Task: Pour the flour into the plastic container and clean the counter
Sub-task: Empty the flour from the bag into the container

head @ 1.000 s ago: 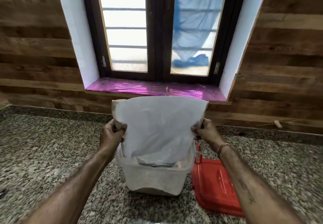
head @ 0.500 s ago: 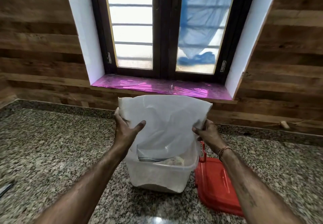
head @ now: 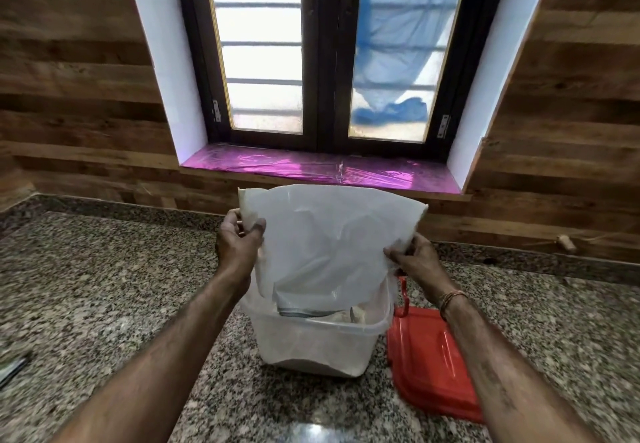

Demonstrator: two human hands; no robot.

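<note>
Two hands grip a white bag (head: 332, 235) upended over the container (head: 311, 342). The left hand (head: 239, 245) pinches the bag's left edge, thumb in front; the right hand (head: 415, 259) pinches its right edge, a little lower. The bag's mouth hangs down inside the clear container, which stands mid-counter (head: 86, 287). Flour (head: 304, 367) lies along the container's bottom. A red lid (head: 429, 366) lies flat just right of the container, and a pink-covered sill (head: 277, 167) runs along the far wall
</note>
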